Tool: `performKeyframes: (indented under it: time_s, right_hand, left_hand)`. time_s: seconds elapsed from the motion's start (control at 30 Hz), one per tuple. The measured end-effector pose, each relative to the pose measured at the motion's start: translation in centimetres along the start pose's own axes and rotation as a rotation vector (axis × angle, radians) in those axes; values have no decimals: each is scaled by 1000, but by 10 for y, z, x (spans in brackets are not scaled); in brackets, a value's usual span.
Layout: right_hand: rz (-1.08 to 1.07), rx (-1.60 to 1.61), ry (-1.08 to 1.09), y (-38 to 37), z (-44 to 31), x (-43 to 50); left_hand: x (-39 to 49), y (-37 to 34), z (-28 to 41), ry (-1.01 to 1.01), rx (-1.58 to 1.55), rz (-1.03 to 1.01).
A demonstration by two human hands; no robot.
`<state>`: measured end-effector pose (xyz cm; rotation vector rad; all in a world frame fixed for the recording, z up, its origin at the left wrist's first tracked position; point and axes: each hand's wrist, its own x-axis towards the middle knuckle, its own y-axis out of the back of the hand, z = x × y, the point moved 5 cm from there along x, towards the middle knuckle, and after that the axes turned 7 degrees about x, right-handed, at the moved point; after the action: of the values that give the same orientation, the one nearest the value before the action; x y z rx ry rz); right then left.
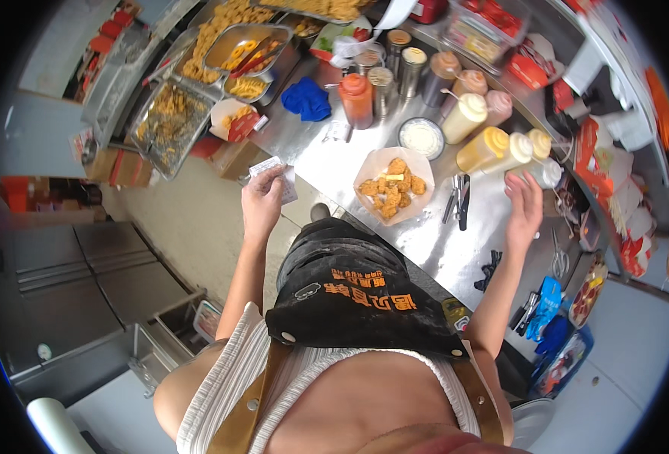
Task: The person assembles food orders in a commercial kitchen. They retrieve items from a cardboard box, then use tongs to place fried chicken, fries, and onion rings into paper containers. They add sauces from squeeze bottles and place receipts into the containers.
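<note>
My left hand (263, 198) pinches a printed paper slip (289, 186) between thumb and fingers, beyond the steel counter's near edge. My right hand (524, 210) is raised over the counter's right part, fingers apart, its fingertips near a clear squeeze bottle (545, 172). Between the hands, an open paper box (368, 198) holds pieces of breaded fried food (391, 196). Behind it sits a round bowl of white contents (421, 138). Dark-handled utensils (462, 204) lie to the right of the box. Squeeze bottles with yellow (483, 149) and cream-coloured sauce (464, 118) stand behind them.
A red squeeze bottle (356, 102), metal shakers (381, 91) and a blue cloth (306, 99) occupy the counter's back. Steel trays of fried food (169, 127) are at left, beside a small filled carton (235, 120). Scissors (560, 258) and a blue packet (545, 303) lie at right.
</note>
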<state>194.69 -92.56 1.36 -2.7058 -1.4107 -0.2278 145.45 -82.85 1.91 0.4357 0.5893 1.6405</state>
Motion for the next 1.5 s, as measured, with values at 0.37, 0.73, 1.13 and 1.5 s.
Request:
performKeyframes:
  time_s: [0.37,0.73,1.13,1.5]
  right_hand:
    - [-439,-1130,658,-350,12,196]
    - [-505,-1705,414,-392,96,283]
    - [-171,-855,323,-325,4,307]
    - [-680,-95,-26,-366,-51,189]
  left_hand:
    - [76,86,-135,31,-102,-60]
    - [143,192,-228,361,-209,-4]
    - [161,182,-220,373,-260,101]
    - [181,103,-135,230,-231,-109]
